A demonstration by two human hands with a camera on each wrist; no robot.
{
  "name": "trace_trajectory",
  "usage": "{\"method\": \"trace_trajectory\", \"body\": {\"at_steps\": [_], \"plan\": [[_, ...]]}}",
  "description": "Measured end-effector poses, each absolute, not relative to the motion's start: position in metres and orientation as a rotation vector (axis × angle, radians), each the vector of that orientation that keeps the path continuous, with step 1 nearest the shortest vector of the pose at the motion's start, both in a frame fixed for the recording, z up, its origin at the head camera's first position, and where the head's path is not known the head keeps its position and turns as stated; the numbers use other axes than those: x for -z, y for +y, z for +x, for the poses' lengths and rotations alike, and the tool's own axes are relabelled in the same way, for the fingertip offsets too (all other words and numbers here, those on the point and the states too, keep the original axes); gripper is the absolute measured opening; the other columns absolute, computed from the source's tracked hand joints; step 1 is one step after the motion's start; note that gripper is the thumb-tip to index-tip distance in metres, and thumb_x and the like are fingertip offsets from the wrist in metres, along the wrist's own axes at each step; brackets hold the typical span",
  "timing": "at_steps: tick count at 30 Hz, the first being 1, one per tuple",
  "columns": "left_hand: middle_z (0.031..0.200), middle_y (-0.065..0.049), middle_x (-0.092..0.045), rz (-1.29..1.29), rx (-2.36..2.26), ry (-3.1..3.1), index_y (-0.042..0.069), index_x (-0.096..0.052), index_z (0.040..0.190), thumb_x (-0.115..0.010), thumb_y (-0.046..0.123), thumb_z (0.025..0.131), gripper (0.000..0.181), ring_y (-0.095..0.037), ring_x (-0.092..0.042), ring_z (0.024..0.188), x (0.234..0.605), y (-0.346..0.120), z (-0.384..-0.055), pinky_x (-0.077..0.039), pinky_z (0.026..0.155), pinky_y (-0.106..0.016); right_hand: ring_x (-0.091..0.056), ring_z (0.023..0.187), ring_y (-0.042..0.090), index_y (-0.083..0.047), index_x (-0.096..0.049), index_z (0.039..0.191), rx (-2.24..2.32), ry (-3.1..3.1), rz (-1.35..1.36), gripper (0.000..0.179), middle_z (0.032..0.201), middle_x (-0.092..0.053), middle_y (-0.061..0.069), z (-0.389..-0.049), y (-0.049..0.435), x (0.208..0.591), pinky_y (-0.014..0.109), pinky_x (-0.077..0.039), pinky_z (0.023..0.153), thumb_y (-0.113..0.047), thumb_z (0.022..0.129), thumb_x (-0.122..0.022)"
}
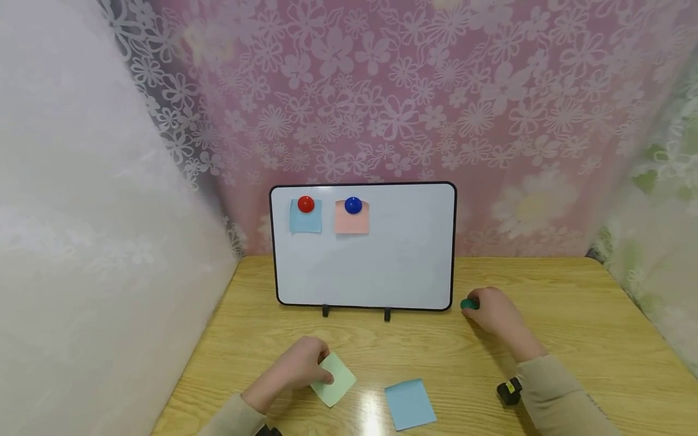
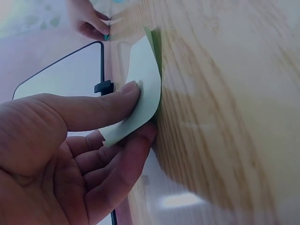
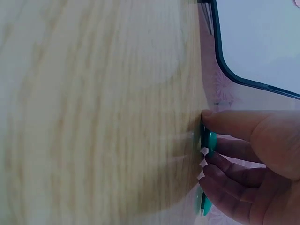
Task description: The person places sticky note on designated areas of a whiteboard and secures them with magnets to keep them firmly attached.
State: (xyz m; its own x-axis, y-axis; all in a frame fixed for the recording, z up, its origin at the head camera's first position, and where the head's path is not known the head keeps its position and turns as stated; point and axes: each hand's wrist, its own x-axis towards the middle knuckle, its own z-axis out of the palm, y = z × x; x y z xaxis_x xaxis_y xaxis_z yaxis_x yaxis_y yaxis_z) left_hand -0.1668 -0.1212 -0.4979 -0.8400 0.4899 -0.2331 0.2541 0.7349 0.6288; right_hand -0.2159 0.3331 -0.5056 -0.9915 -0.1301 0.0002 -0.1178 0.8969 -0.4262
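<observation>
My left hand [image 1: 300,366] pinches a pale green sticky note [image 1: 339,383] between thumb and fingers, low over the table. In the left wrist view the note [image 2: 143,77] bends, with a darker green layer behind it. Right of the whiteboard [image 1: 365,272], my right hand [image 1: 495,310] grips a round green magnet [image 1: 468,304] at the tabletop. The right wrist view has the thumb and fingertips around this magnet [image 3: 212,141], and a second green piece [image 3: 206,205] below it, partly behind the fingers.
On the board, a red magnet [image 1: 306,204] holds a blue note [image 1: 305,224] and a blue magnet [image 1: 353,205] holds a pink note [image 1: 351,225]. Two black feet support the board. Another blue note [image 1: 410,406] lies on the wooden table [image 1: 447,357]. Patterned curtains [image 1: 349,109] surround the table.
</observation>
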Motion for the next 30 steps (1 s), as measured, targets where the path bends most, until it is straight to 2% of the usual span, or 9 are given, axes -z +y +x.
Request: {"method": "trace_trajectory", "body": {"at_steps": [3, 11, 18, 24, 30], "plan": [[0.068, 0.004, -0.037, 0.554, -0.874, 2.540, 0.012, -0.053, 0.074, -0.093, 0.009, 0.082, 0.042, -0.011, -0.038, 0.063, 0.497, -0.121, -0.169, -0.032, 0.057, -0.026, -0.069, 0.095, 0.042, 0.014, -0.070, 0.117, 0.718, 3.023, -0.196, 0.041, 0.106, -0.072, 0.025, -0.216, 0.336, 0.504, 0.058, -0.058, 0.081, -0.020, 0.096, -0.081], [0.073, 0.003, -0.054, 0.532, -0.971, 2.517, 0.006, -0.064, 0.081, -0.094, 0.006, 0.080, 0.030, -0.013, -0.048, 0.070, 0.499, -0.123, -0.172, -0.042, 0.062, -0.027, -0.069, 0.097, 0.040, 0.012, -0.071, 0.119, 0.804, 2.986, -0.143, 0.045, 0.107, -0.073, 0.022, -0.216, 0.340, 0.506, 0.057, -0.058, 0.083, -0.025, 0.095, -0.082], [0.068, 0.005, -0.048, 0.552, -1.046, 2.496, 0.007, -0.061, 0.077, -0.094, 0.006, 0.079, 0.033, -0.011, -0.044, 0.063, 0.500, -0.127, -0.175, -0.038, 0.056, -0.024, -0.069, 0.101, 0.041, 0.012, -0.070, 0.124, 0.862, 2.976, -0.117, 0.052, 0.110, -0.073, 0.022, -0.216, 0.344, 0.510, 0.058, -0.058, 0.086, -0.031, 0.096, -0.081], [0.073, 0.003, -0.060, 0.521, -1.105, 2.465, 0.007, -0.072, 0.088, -0.094, 0.010, 0.082, 0.023, -0.011, -0.052, 0.066, 0.499, -0.130, -0.179, -0.044, 0.058, -0.024, -0.069, 0.104, 0.041, 0.010, -0.068, 0.128, 0.937, 2.948, -0.071, 0.055, 0.112, -0.073, 0.020, -0.211, 0.348, 0.513, 0.058, -0.057, 0.089, -0.035, 0.099, -0.078], [0.079, -0.002, -0.064, 0.467, -1.142, 2.432, 0.004, -0.074, 0.095, -0.094, 0.013, 0.084, 0.025, -0.015, -0.055, 0.071, 0.495, -0.129, -0.183, -0.047, 0.060, -0.027, -0.068, 0.108, 0.042, 0.008, -0.067, 0.134, 0.997, 2.928, -0.061, 0.058, 0.116, -0.073, 0.020, -0.206, 0.350, 0.511, 0.058, -0.057, 0.090, -0.038, 0.100, -0.077]]}}
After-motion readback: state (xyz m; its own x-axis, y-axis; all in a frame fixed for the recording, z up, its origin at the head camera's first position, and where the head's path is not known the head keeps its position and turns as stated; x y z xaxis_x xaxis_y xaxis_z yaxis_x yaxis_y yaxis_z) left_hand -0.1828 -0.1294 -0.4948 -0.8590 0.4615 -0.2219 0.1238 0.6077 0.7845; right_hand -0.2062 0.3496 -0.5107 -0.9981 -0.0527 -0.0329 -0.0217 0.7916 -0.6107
